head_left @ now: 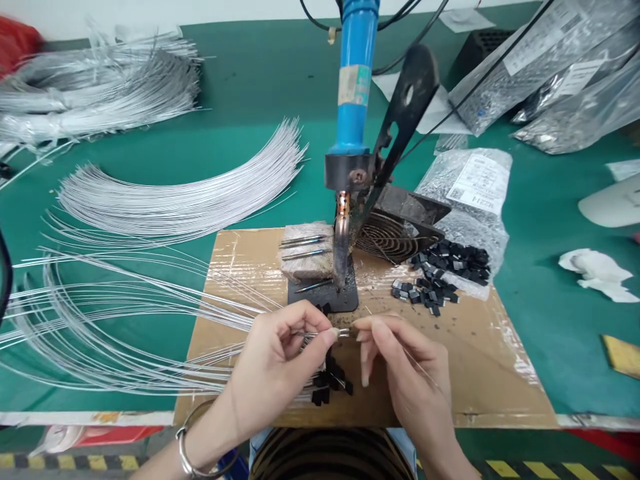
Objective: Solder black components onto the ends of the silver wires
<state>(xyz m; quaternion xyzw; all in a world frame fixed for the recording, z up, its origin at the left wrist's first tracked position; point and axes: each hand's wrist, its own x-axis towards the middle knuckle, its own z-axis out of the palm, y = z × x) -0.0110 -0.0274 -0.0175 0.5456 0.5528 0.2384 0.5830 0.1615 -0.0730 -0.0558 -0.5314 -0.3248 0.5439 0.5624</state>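
My left hand (pixel 287 363) is closed in a pinch on thin white wires, whose bare metal ends (pixel 343 333) stick out past the thumb toward the right. Facing them, my right hand (pixel 407 363) pinches a fine wire (pixel 423 370) that trails back across the palm; its short tip pokes up above the fingers. Above both hands, a blue-handled soldering iron (pixel 343 233) hangs with its tip down over a black plate (pixel 350 300). Under my left hand lie several wires with small black connectors (pixel 333 383) on their ends.
Long white wires (pixel 185 207) lie in a curved bundle on the green mat, with a larger bundle (pixel 115 93) behind. A round black fan grille (pixel 395 233) and a pile of black connectors (pixel 445 270) sit right of the iron. Plastic bags (pixel 550 60) lie at the back right.
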